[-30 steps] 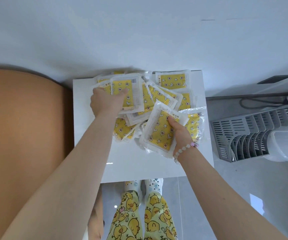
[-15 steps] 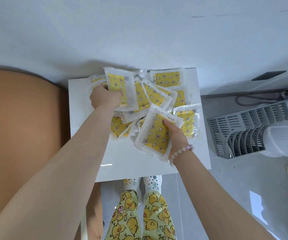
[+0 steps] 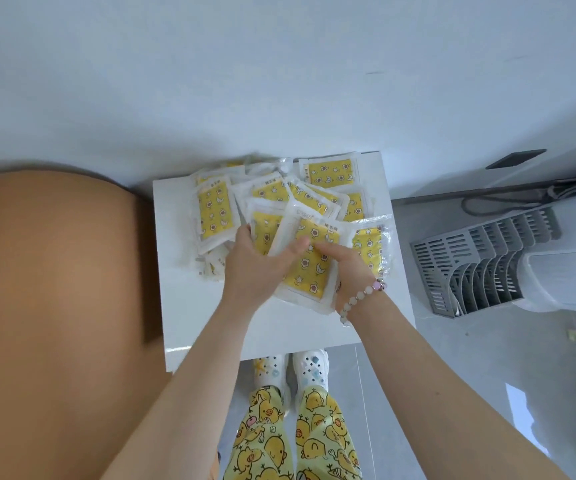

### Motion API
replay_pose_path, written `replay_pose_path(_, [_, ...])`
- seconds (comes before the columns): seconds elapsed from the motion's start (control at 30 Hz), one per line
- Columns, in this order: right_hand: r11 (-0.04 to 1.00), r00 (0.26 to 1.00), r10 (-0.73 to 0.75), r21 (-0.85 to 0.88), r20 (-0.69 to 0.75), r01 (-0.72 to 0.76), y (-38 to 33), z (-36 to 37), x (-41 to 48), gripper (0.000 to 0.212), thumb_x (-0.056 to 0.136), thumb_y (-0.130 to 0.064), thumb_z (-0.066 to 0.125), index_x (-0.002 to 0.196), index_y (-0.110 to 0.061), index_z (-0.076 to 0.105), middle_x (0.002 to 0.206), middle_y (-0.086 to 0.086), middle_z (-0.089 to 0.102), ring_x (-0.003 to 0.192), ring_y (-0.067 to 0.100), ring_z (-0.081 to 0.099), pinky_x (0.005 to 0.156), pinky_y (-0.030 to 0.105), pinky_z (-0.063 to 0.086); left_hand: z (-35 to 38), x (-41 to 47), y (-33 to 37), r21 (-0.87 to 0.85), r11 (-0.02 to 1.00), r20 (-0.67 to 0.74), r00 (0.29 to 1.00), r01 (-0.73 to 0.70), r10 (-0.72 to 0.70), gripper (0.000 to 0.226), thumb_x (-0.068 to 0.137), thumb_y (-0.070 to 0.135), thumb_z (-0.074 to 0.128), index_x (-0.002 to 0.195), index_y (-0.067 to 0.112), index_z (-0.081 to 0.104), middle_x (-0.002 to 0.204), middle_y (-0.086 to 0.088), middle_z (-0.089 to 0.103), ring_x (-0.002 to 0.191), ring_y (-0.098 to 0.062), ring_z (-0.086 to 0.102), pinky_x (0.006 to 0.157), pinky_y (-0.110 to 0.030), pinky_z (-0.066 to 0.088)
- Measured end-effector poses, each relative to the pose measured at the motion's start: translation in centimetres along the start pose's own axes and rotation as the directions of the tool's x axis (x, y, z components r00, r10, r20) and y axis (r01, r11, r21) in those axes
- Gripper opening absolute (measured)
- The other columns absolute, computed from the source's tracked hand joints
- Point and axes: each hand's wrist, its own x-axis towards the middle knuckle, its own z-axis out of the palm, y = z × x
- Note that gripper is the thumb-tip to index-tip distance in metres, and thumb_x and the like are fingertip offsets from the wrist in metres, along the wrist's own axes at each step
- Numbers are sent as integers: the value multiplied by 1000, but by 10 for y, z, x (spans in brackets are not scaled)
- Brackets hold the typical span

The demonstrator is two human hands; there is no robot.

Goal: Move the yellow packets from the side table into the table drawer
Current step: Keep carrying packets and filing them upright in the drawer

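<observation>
The left hand and the right hand meet over the middle of a small white table. Together they grip one flat yellow packet in clear plastic wrap, printed with small stars and flowers. The left thumb lies on its top face with the fingers under its left edge, and the right hand's fingers curl round its right edge. Whether more packets are stacked beneath it I cannot tell. Behind it, a loose heap of yellow packets of the same kind covers the far half of the table. They overlap one another and reach the far edge and nearly the far right corner. A bracelet of pale round beads circles the right wrist. Just left of the table is a rounded tan surface. To its right, on the grey floor, stands a grey slotted plastic rack. White clogs and yellow duck-print trousers show past the near edge.
</observation>
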Motion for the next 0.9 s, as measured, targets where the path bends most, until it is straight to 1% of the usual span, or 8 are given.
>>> replay_pose_path(0.07, [996, 999, -26, -84, -40, 22, -6, 9, -12, 36, 84, -17, 66, 117, -4, 62, 102, 11, 69, 98, 29, 66, 83, 33, 55, -1, -9, 10, 47, 998, 66, 997, -35, 32, 69, 56, 54, 83, 107, 28, 45, 101, 14, 58, 92, -6, 57, 72, -19, 47])
replay_pose_path(0.17, [992, 999, -8, -125, -31, 4, -15, 10, -36, 64, 76, -29, 76, 130, -4, 52, 123, 15, 61, 114, 32, 57, 102, 44, 44, -9, -18, 27, 36, 997, 176, 983, -62, 55, 63, 54, 44, 88, 103, 26, 52, 96, 13, 64, 89, -2, 61, 70, -21, 50])
replay_pose_path(0.27, [986, 998, -46, -161, -51, 37, -28, 2, -64, 64, 71, -35, 79, 125, -7, 58, 123, 13, 62, 114, 31, 58, 102, 45, 43, -11, -35, 49, 28, 993, 264, 959, -112, 101, 62, 58, 42, 86, 110, 22, 60, 100, 9, 69, 93, -7, 65, 77, -25, 53])
replay_pose_path(0.4, [992, 995, -89, -92, 37, 92, -45, -9, -100, 54, 70, -40, 78, 115, -12, 67, 113, 9, 69, 106, 27, 65, 95, 40, 50, -10, -58, 74, -30, 990, 266, 954, -136, 139, 49, 62, 39, 85, 104, 27, 62, 91, 12, 70, 79, 2, 66, 57, -9, 48])
replay_pose_path(0.47, [990, 991, -102, -86, 82, 109, -55, -9, -119, 56, 66, -49, 76, 111, -16, 69, 108, 6, 72, 99, 23, 69, 84, 34, 56, -12, -69, 87, -70, 986, 276, 947, -149, 163, 44, 66, 37, 83, 104, 26, 65, 93, 11, 72, 84, -2, 68, 68, -16, 53])
replay_pose_path(0.57, [978, 992, -121, -166, 36, 126, -68, -10, -138, 75, 50, -60, 78, 111, -19, 68, 104, 4, 73, 96, 22, 70, 86, 35, 55, -20, -79, 103, -109, 981, 285, 941, -159, 184, 39, 69, 33, 82, 104, 23, 68, 94, 7, 74, 87, -9, 70, 78, -32, 56])
replay_pose_path(0.8, [987, 994, -103, -124, -38, 98, -88, -23, -177, 40, 85, -25, 67, 119, -5, 62, 107, 12, 69, 84, 26, 67, 71, 35, 57, -34, -94, 138, -123, 983, 192, 969, -136, 158, 30, 70, 29, 81, 95, 19, 67, 85, 7, 71, 75, -4, 68, 58, -17, 48])
replay_pose_path(0.9, [980, 983, -134, -166, -124, 112, -97, -30, -194, 48, 87, -27, 66, 127, -3, 56, 121, 14, 63, 105, 30, 63, 95, 43, 49, -35, -103, 144, -170, 982, 216, 969, -81, 117, 22, 71, 24, 81, 83, 20, 63, 76, 9, 69, 57, 2, 65, 46, -12, 46])
